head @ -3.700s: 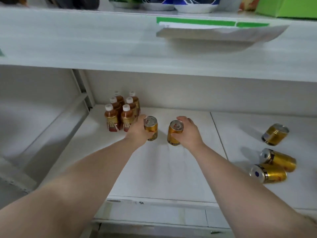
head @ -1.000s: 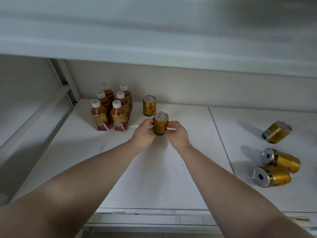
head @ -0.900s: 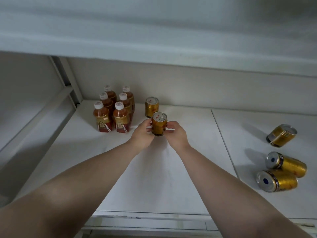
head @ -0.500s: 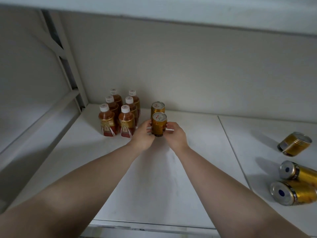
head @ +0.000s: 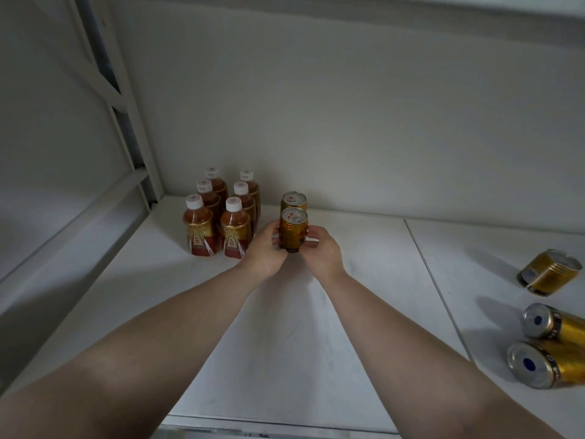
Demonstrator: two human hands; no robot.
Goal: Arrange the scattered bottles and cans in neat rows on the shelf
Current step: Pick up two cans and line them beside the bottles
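Observation:
Several brown tea bottles [head: 218,213] with white caps stand in two rows at the back left of the white shelf [head: 285,327]. Right of them an upright gold can [head: 294,200] stands near the back wall. Directly in front of it is a second upright gold can [head: 293,229], held from both sides: my left hand [head: 264,248] grips its left side, my right hand [head: 319,250] its right side. Its base is hidden by my fingers. Three gold cans lie on their sides at the right: one [head: 549,272] farther back, two [head: 557,324] [head: 544,364] nearer.
The shelf's back wall [head: 348,122] rises just behind the standing can. A metal upright and brace [head: 126,128] bound the left side. A seam [head: 433,286] splits the shelf board into two panels. The shelf above [head: 443,14] overhangs.
Earlier each hand held one can; one now stands at the back and both hands hold the second in front of it. Over the last second the camera moved closer; the held can barely shifted.

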